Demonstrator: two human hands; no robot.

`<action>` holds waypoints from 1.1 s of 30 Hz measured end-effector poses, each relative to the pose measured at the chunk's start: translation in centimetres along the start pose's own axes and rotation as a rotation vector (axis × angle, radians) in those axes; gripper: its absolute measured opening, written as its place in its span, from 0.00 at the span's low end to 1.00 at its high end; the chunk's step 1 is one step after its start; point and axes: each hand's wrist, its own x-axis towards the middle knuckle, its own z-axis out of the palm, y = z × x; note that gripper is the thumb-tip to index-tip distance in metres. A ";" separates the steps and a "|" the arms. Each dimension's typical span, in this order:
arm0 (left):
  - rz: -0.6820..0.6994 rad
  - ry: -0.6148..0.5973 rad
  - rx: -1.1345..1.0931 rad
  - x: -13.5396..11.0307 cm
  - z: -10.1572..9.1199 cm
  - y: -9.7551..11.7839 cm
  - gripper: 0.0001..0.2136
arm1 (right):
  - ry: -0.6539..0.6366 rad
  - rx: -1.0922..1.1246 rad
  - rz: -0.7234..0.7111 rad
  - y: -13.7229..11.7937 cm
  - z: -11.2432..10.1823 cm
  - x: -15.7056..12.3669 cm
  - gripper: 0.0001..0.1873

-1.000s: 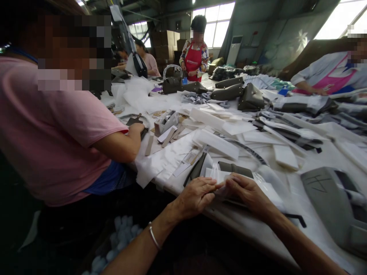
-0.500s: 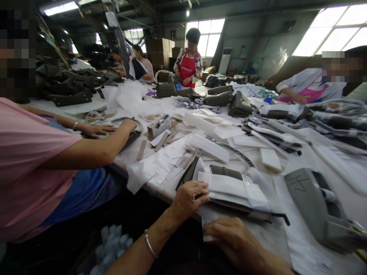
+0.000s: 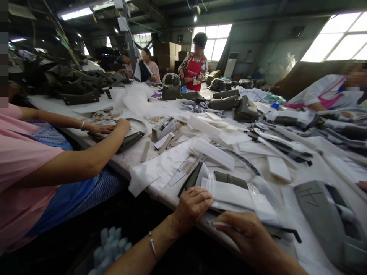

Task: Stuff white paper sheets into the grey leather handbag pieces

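Observation:
A dark olive handbag (image 3: 231, 179), partly covered by white wrapping sheet (image 3: 229, 194), lies at the table's near edge. Its long handle (image 3: 243, 162) arches behind it in clear wrap. My left hand (image 3: 192, 206), with a bracelet at the wrist, grips the near left corner of the bag and its sheet, fingers curled over the top. Just right of it and lower, my right hand (image 3: 243, 231) is closed in a pinch off the bag's front edge. A pale sliver shows at its fingertips; what it is I cannot make out.
A grey bag form with marks (image 3: 321, 206) stands at the right. Foam pieces (image 3: 212, 152), cardboard strips and a small grey box (image 3: 164, 130) litter the middle. At the left, a co-worker in pink (image 3: 94, 152) handles another bag; more people and dark bags are farther back.
My right hand has moved slightly up and right; the translucent sheet hanging under its fingers no longer shows. My left hand stays on the bag. The view has shifted a little.

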 end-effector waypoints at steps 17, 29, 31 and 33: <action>-0.556 0.082 0.008 2.5 0.6 3.1 0.08 | 0.066 -0.102 0.301 7.7 0.1 7.2 0.15; -0.442 0.099 0.406 2.8 2.1 2.1 0.07 | 0.093 -0.089 0.372 9.9 1.8 6.5 0.15; -0.365 0.137 0.513 2.8 3.1 1.5 0.06 | 0.068 -0.093 0.349 11.2 2.0 6.5 0.16; -0.277 0.181 0.588 2.7 4.6 1.0 0.03 | 0.024 -0.079 0.312 12.6 2.2 6.6 0.15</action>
